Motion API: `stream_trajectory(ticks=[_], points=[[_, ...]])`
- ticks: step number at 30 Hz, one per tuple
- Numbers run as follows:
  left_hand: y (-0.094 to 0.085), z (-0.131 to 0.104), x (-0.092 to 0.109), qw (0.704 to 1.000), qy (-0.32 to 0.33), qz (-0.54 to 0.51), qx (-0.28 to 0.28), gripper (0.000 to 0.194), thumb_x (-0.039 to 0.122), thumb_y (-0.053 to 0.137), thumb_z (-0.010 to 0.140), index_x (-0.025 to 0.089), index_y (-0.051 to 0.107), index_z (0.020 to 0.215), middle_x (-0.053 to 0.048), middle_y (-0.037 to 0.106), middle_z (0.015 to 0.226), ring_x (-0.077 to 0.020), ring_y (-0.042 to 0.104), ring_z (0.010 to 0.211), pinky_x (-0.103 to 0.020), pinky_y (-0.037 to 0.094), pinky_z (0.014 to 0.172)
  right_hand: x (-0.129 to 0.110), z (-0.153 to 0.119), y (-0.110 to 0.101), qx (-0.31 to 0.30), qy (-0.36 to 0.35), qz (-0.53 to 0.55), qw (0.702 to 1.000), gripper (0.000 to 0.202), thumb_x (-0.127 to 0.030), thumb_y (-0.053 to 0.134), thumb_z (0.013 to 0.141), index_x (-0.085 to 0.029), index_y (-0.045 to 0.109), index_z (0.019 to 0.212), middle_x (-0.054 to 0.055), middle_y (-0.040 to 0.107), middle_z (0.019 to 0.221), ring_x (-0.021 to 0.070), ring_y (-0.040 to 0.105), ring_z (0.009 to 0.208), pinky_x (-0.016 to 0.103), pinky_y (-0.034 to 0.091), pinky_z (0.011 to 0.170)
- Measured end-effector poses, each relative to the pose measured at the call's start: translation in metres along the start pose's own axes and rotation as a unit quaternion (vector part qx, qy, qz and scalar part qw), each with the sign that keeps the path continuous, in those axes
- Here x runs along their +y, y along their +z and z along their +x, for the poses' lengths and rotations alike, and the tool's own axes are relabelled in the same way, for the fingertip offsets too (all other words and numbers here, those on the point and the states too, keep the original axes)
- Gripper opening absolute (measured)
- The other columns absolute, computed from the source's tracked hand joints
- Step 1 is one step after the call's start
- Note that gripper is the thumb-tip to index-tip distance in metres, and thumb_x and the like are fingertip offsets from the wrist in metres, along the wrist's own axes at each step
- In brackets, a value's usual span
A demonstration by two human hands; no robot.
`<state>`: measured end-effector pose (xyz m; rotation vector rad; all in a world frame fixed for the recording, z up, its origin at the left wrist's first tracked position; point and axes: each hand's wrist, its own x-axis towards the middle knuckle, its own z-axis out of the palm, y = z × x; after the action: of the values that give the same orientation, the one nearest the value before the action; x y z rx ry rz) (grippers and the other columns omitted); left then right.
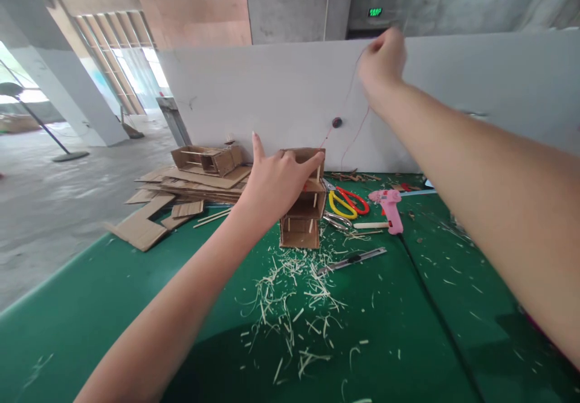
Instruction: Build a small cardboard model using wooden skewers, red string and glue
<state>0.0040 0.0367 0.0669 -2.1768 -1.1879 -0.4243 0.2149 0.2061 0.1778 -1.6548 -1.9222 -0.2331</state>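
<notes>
My left hand (276,179) grips the top of a tall cardboard model (301,234) with open compartments, thumb at its upper right corner and one finger pointing up. Raised high on the right, my right hand (384,61) is closed on a thin reddish string (357,131), which hangs down in strands. A small dark round piece (336,122) appears along the string, in front of the white panel. One strand reaches toward the model's top. Blur hides the right fingertips.
Pale shavings (290,282) litter the green table (113,306). Right of the model lie red-and-yellow-handled scissors (347,203), a utility knife (353,260) and a pink glue gun (388,206) with a black cord. Cardboard sheets (190,185) and another cardboard model (211,158) sit left. A white panel (272,95) stands behind.
</notes>
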Motion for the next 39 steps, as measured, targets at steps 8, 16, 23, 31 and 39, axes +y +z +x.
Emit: stream_trajectory(ticks=[8,16,23,31,39], points=[[-0.001,-0.001,0.000,1.000,0.004,0.020,-0.004,0.050,0.010,0.041,0.093,0.027,0.044,0.140,-0.009,0.071,0.092,-0.0244,0.066,0.087,-0.068,0.023,0.102,-0.029,-0.048,0.046,-0.241,-0.041,-0.013,0.970,0.040,-0.012,0.055,0.080,-0.014,0.059,0.120,0.013,0.060,0.128,0.0274,0.056,0.117,0.040,0.042,0.097],[-0.003,-0.001,0.000,1.000,0.012,0.018,0.001,0.046,0.011,0.039,0.094,0.027,0.047,0.136,-0.010,0.070,0.093,-0.0257,0.066,0.086,-0.061,0.035,0.096,-0.014,-0.083,0.027,-0.438,-0.045,0.283,0.852,0.040,-0.009,0.058,0.073,-0.021,0.063,0.111,0.004,0.068,0.111,0.0156,0.062,0.100,0.028,0.047,0.081],[0.000,-0.001,-0.001,1.000,-0.002,0.007,-0.011,0.050,0.011,0.041,0.093,0.027,0.042,0.140,-0.010,0.066,0.084,-0.0220,0.064,0.075,-0.025,0.038,0.054,-0.003,-0.079,0.032,-0.421,-0.063,0.259,0.867,0.015,-0.009,0.065,0.071,-0.019,0.071,0.080,-0.001,0.067,0.072,0.0101,0.060,0.071,0.023,0.045,0.065],[0.001,-0.002,-0.001,1.000,0.008,0.024,0.001,0.047,0.012,0.041,0.093,0.025,0.043,0.138,-0.009,0.065,0.084,-0.0214,0.063,0.073,-0.025,0.031,0.050,-0.006,-0.070,0.044,-0.218,-0.033,0.459,0.861,0.015,-0.013,0.076,0.068,-0.019,0.065,0.074,0.001,0.064,0.072,0.0131,0.062,0.070,0.035,0.055,0.080],[-0.001,-0.001,0.001,1.000,0.010,0.006,0.004,0.045,0.011,0.043,0.092,0.025,0.046,0.135,-0.009,0.067,0.095,-0.0198,0.064,0.080,-0.024,0.037,0.055,-0.055,-0.069,0.057,-0.165,-0.103,0.424,0.885,0.016,-0.014,0.069,0.071,-0.020,0.062,0.084,0.004,0.067,0.085,0.0181,0.064,0.086,0.035,0.055,0.084]])
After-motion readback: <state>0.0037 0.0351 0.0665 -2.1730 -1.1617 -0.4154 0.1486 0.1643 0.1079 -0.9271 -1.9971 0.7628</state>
